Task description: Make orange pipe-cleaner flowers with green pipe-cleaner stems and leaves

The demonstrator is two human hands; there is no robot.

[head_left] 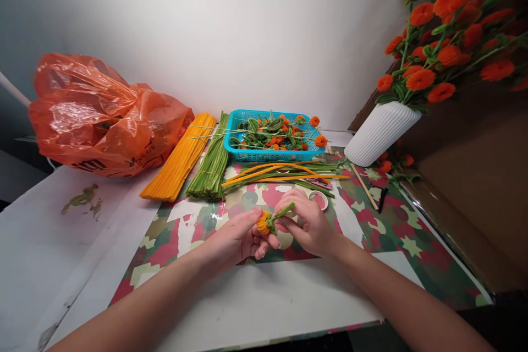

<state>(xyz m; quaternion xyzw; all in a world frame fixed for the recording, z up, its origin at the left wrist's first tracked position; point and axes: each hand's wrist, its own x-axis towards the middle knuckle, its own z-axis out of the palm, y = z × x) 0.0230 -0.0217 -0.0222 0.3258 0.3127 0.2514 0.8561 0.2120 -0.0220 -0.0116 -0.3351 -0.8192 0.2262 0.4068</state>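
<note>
Between my two hands is a small yellow-orange pipe cleaner flower (264,224) with a green base and a short green stem. My left hand (239,234) holds the flower head between thumb and fingers. On the other side, my right hand (307,223) pinches the green part beside the stem, which points up and right. Just behind my right hand lies a roll of white tape (319,201). Farther back, loose green and yellow pipe cleaners (284,173) lie across the patterned mat (388,236).
A blue basket (268,156) holds small orange flowers and green leaves. Left of it are bundles of green (209,168) and yellow (179,159) pipe cleaners and an orange plastic bag (103,121). At right, a tilted white vase (381,132) carries orange flowers, near a wooden stick (363,185).
</note>
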